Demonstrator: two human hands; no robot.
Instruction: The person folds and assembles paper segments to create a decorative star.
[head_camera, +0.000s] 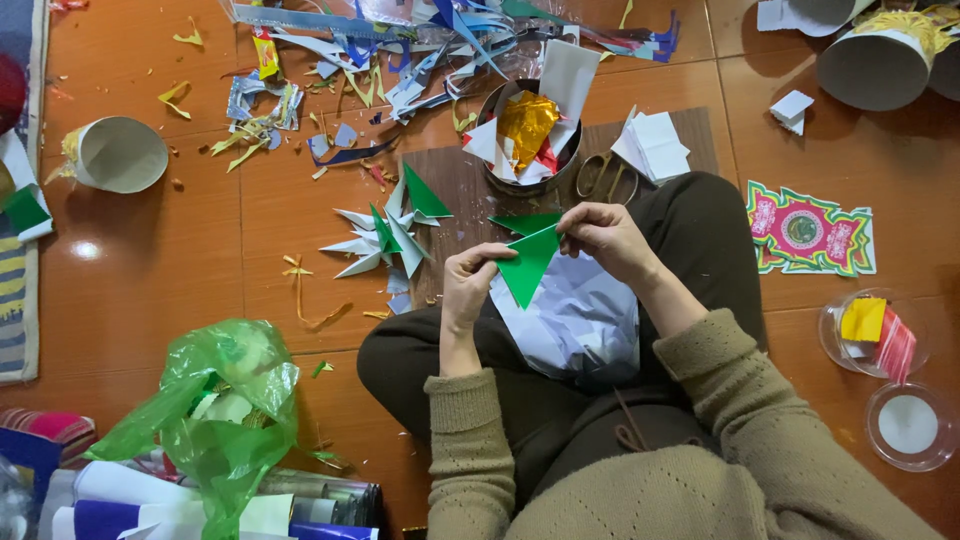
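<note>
Both of my hands hold a green paper triangle (527, 262) above my lap. My left hand (468, 285) pinches its left edge, and my right hand (608, 237) grips its upper right corner. A second green pointed piece (527, 221) shows just behind it. A white sheet (575, 320) lies across my lap under the hands. On the floor to the left sits a pile of folded white and green paper points (388, 238).
A round tin (528, 135) holds gold, white and red paper. Scissors (603, 176) lie beside it, near a white paper stack (652, 143). Paper scraps (380, 55) litter the far floor. A green plastic bag (215, 410) lies lower left; a colourful printed cutout (808, 230) and clear lids (880, 335) lie right.
</note>
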